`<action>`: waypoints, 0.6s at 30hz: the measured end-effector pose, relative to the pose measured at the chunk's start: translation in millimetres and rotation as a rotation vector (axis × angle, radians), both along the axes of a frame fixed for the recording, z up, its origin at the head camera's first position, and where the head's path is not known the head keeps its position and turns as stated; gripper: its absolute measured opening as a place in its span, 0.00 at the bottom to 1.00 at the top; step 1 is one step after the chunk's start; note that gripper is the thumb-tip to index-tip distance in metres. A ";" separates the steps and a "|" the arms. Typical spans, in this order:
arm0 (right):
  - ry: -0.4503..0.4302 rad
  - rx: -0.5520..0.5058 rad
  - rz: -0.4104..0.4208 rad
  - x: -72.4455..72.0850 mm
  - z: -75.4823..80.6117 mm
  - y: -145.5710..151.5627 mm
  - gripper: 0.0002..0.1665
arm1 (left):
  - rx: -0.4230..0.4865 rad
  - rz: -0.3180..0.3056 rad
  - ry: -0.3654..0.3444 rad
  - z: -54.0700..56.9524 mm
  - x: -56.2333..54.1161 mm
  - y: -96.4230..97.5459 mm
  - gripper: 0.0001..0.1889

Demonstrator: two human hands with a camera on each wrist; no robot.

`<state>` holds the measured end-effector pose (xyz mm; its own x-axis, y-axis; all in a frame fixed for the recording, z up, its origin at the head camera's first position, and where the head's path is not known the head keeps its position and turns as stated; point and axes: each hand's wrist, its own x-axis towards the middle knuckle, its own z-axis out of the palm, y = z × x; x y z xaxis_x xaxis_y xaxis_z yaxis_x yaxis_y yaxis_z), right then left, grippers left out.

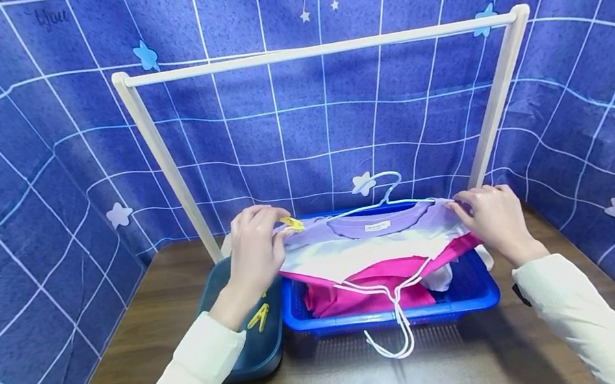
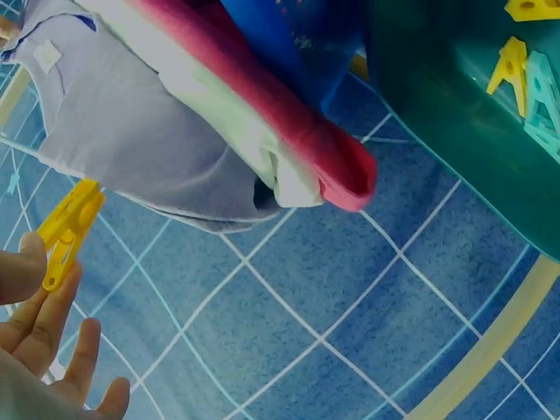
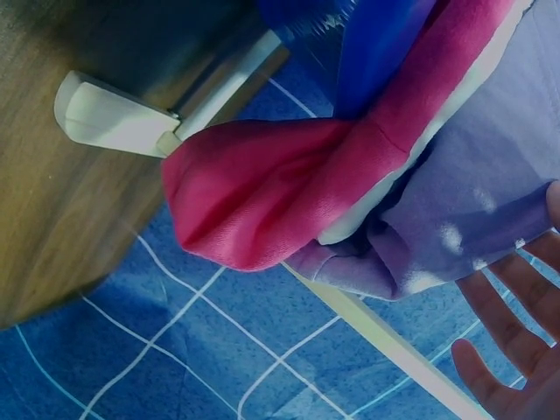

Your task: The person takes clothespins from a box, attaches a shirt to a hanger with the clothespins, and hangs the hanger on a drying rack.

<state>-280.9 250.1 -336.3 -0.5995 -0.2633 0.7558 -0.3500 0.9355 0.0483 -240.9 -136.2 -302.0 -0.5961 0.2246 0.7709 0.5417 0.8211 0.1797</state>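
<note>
A purple, white and pink shirt (image 1: 322,252) is held up above a blue basket (image 1: 393,319), with a pale hanger (image 1: 387,190) in its neck opening. My left hand (image 1: 255,245) pinches a yellow clothespin (image 2: 74,229), whose tip meets the shirt's shoulder edge in the left wrist view. My right hand (image 1: 494,218) pinches the other shoulder between thumb and fingers; in the right wrist view part of that hand is cut off. White hangers (image 1: 402,329) lie over the basket's front rim, hooks toward me. Pink cloth (image 1: 368,288) lies in the basket.
Left of the basket stands a dark teal bin (image 1: 268,358) with yellow clothespins (image 1: 258,317) and a turquoise clothespin (image 2: 542,105) inside. A white rack (image 1: 317,51) rises behind on the brown table (image 1: 146,346). Blue patterned cloth (image 1: 27,257) surrounds the table's back and sides.
</note>
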 end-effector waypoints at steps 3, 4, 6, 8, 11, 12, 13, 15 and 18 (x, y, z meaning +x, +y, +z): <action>0.002 0.002 -0.002 0.0 0.2 0.0 0.12 | 0.016 -0.014 0.004 0.3 -0.4 2.8 0.07; 0.002 0.002 -0.003 0.0 0.2 -0.1 0.12 | 0.018 -0.016 0.007 0.4 -0.6 3.8 0.07; 0.003 -0.001 -0.002 0.1 0.4 -0.3 0.12 | 0.024 -0.025 0.015 0.3 -1.2 5.6 0.07; 0.003 -0.004 0.000 0.2 0.4 -0.5 0.11 | 0.027 -0.031 0.022 0.0 -1.8 7.4 0.07; 0.003 -0.007 0.003 0.3 -0.3 -0.2 0.11 | 0.030 -0.040 0.027 -0.6 -3.0 9.8 0.06; 0.003 -0.006 0.004 0.2 -0.6 -0.1 0.11 | 0.032 -0.041 0.028 -0.9 -3.6 10.4 0.06; 0.005 -0.006 0.004 0.1 -1.0 0.1 0.11 | 0.031 -0.041 0.029 -1.1 -4.2 10.9 0.06; 0.009 -0.004 0.005 -0.2 -1.6 0.4 0.11 | 0.033 -0.041 0.028 -1.5 -5.5 11.6 0.06; 0.015 -0.001 0.003 -0.6 -2.1 0.7 0.12 | 0.034 -0.035 0.022 -1.9 -7.5 11.9 0.06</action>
